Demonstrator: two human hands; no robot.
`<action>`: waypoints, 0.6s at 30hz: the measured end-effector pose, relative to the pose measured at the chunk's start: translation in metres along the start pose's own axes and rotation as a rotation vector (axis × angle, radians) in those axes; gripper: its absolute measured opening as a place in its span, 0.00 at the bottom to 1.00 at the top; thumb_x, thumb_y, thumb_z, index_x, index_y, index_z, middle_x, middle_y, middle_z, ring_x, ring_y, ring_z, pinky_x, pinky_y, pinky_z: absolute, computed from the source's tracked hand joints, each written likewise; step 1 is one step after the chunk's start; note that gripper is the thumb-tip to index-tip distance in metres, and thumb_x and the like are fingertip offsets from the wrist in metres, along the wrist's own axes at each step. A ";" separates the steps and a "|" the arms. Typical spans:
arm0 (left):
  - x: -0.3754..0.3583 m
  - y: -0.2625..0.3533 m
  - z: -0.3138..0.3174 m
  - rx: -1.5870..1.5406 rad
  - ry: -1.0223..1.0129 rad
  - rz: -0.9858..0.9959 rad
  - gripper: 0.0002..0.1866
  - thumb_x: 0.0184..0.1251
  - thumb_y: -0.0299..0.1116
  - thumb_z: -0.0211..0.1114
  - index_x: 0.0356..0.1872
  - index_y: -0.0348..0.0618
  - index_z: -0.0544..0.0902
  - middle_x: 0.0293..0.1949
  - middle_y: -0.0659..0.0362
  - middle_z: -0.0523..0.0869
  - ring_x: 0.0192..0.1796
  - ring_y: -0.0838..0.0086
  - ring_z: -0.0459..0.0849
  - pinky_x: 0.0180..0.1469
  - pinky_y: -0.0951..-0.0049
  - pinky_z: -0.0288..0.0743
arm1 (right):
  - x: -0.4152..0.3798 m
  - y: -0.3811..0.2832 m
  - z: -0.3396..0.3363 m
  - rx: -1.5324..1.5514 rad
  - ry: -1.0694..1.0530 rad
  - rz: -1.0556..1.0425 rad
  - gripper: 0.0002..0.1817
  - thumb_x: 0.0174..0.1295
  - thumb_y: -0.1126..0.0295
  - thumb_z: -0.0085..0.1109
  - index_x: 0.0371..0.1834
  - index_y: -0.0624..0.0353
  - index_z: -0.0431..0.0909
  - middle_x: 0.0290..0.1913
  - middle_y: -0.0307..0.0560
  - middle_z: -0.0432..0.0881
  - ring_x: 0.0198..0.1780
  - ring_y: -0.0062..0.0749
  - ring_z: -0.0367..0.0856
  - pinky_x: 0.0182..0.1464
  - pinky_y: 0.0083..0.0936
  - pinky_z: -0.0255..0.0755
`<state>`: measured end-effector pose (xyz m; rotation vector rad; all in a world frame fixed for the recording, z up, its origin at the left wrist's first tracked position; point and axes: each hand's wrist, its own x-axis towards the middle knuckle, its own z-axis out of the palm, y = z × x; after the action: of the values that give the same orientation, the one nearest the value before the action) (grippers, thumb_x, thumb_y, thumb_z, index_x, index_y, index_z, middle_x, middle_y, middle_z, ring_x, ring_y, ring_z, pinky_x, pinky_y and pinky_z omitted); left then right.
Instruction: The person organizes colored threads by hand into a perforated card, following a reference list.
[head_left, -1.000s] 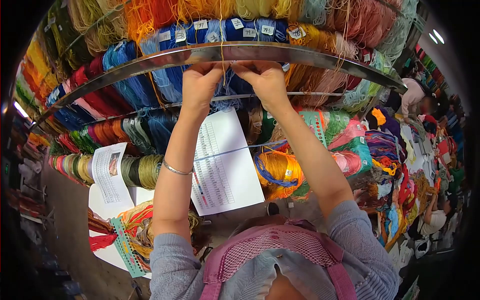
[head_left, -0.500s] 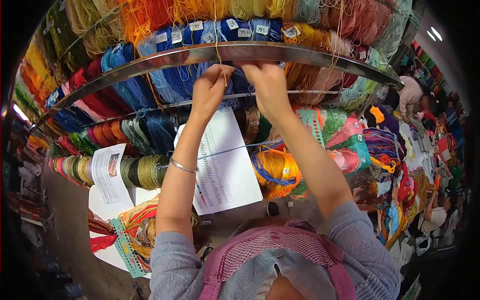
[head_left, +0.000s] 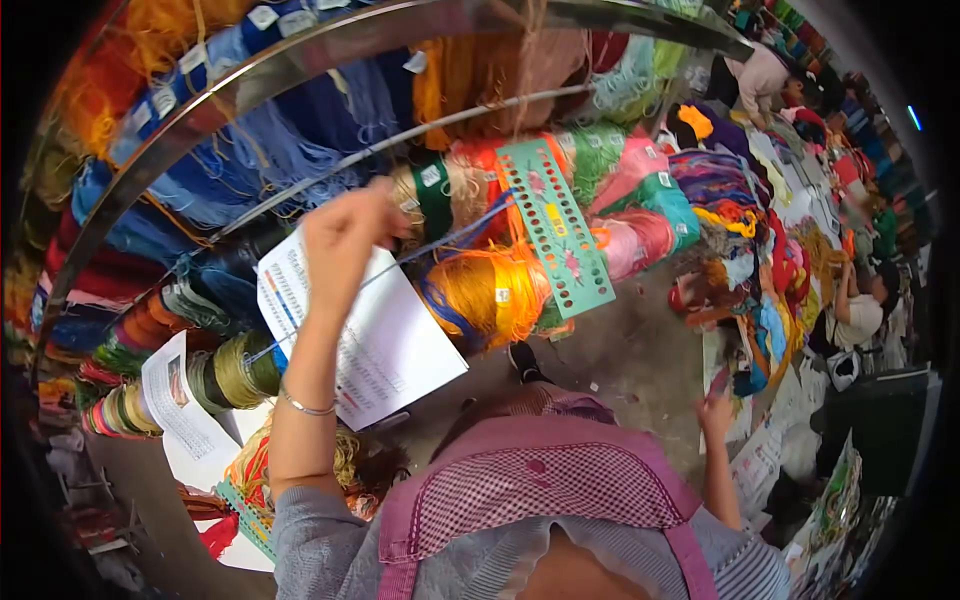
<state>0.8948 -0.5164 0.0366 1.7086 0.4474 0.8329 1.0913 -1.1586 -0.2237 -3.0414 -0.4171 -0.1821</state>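
My left hand [head_left: 345, 235] is raised in front of the hanging thread skeins, its fingers pinched together; I cannot make out anything between them. A thin blue strand [head_left: 455, 232] runs slantwise behind my wrist and across a printed white chart sheet [head_left: 400, 345]. My right hand [head_left: 716, 412] is down low at the right, next to papers and loose threads [head_left: 745, 440]; it is too small to tell what it holds. A green card with punched holes [head_left: 555, 230] hangs beside an orange skein [head_left: 490, 290].
A curved metal rail [head_left: 300, 55] carries blue, orange and red skeins overhead, and a thinner rod [head_left: 400, 140] runs below it. A second printed sheet [head_left: 180, 400] hangs at the left. Other people [head_left: 860, 300] work among thread piles at the right.
Both hands have left the rail. My right hand dropped to the lower right, my left came down in front of the chart sheet, and my head turned right and down.
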 end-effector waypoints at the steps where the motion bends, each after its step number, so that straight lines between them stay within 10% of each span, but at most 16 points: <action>1: -0.001 -0.005 0.020 -0.006 -0.175 -0.175 0.19 0.70 0.43 0.61 0.26 0.37 0.86 0.22 0.62 0.85 0.23 0.82 0.80 0.26 0.82 0.72 | 0.030 -0.024 -0.029 0.177 0.061 -0.008 0.14 0.53 0.62 0.63 0.22 0.62 0.76 0.25 0.52 0.79 0.27 0.43 0.76 0.33 0.34 0.69; 4: 0.005 -0.039 0.082 0.176 -0.473 -0.354 0.25 0.71 0.50 0.57 0.30 0.35 0.86 0.20 0.60 0.84 0.21 0.79 0.81 0.26 0.79 0.73 | 0.094 -0.176 -0.125 0.913 0.160 -0.035 0.10 0.65 0.66 0.58 0.31 0.63 0.74 0.26 0.37 0.71 0.30 0.19 0.67 0.34 0.22 0.64; 10: 0.017 -0.097 0.142 -0.072 -0.423 -0.446 0.16 0.67 0.39 0.65 0.24 0.39 0.78 0.18 0.64 0.78 0.18 0.84 0.72 0.19 0.81 0.64 | 0.149 -0.355 -0.153 0.820 0.406 -0.764 0.05 0.65 0.75 0.55 0.40 0.63 0.78 0.38 0.43 0.85 0.35 0.22 0.79 0.40 0.21 0.73; 12: 0.015 -0.103 0.147 -0.133 -0.395 -0.428 0.13 0.65 0.31 0.66 0.23 0.43 0.75 0.20 0.65 0.79 0.21 0.85 0.75 0.22 0.84 0.68 | 0.147 -0.396 -0.161 1.214 -0.073 -0.512 0.05 0.66 0.74 0.55 0.42 0.60 0.76 0.37 0.44 0.85 0.31 0.22 0.79 0.33 0.20 0.71; 15: 0.007 -0.086 0.146 -0.364 -0.249 -0.486 0.02 0.63 0.22 0.64 0.33 0.36 0.80 0.23 0.65 0.81 0.23 0.86 0.78 0.26 0.85 0.74 | 0.163 -0.425 -0.141 1.403 -0.227 -0.515 0.07 0.65 0.75 0.55 0.45 0.62 0.75 0.30 0.44 0.84 0.25 0.18 0.77 0.29 0.17 0.71; 18: -0.001 -0.079 0.141 -0.335 -0.205 -0.404 0.15 0.64 0.21 0.63 0.52 0.34 0.80 0.26 0.65 0.82 0.26 0.84 0.80 0.29 0.84 0.77 | 0.169 -0.442 -0.116 1.470 -0.283 -0.477 0.06 0.64 0.73 0.58 0.41 0.63 0.78 0.30 0.43 0.84 0.25 0.18 0.77 0.28 0.17 0.70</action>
<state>1.0054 -0.5890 -0.0562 1.3162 0.4629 0.4063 1.1204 -0.6989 -0.0660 -1.4905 -0.7991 0.3785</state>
